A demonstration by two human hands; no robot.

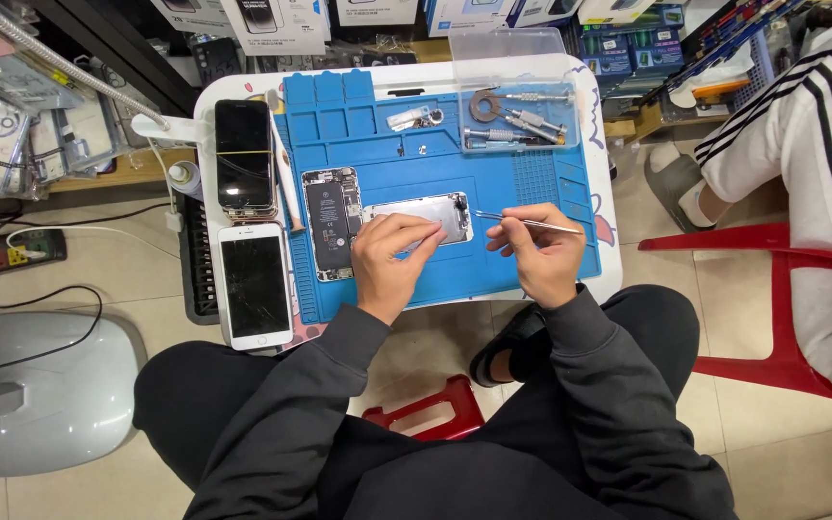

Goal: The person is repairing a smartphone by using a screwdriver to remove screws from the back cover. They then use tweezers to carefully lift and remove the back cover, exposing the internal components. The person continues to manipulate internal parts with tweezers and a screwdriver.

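Overhead, left hand [392, 255] presses fingers on a silver screen panel [430, 214] at the blue mat's [532, 260] centre. Right hand [536, 252], at 3 o'clock, pinches tweezers [527, 222]. Opened phone [327, 223] at 9 o'clock.

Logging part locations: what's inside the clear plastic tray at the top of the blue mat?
In the clear tray: a metal ring-shaped tool and several silver screwdrivers. The tray is see-through; anything small under the tools cannot be made out.

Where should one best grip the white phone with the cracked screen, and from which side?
Grip the white phone by its two long edges, coming from above. It lies flat, screen up, half off the blue mat, so both edges are free; the cracked glass is better not pressed.
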